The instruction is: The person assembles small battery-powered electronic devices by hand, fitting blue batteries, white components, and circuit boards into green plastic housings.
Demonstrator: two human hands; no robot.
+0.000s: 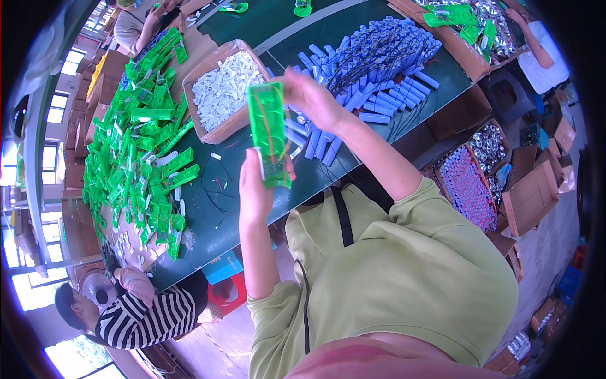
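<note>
A translucent green plastic housing point(260, 117), long and trough-shaped, is held upright above the table edge. A thin orange-brown wire shows along its inside, and its lower part looks dark. My left hand point(255, 186) grips the lower end, thumb on one side and fingertips showing on the other. At the upper right edge, my right hand point(312, 101) has its fingers bent against the housing, their tips partly hidden and slightly blurred. Just behind the housing stands a cardboard box of small white parts point(224, 88). Blue cylinders with black wires point(372, 69) are heaped beyond my right hand.
A large pile of green housings point(145, 139) covers the left of the dark green table point(214, 237). A person in a striped shirt point(151, 319) sits at lower left; others work at the far corners. Right of me stand boxes of pink-purple pieces point(466, 186) and silvery parts point(487, 146).
</note>
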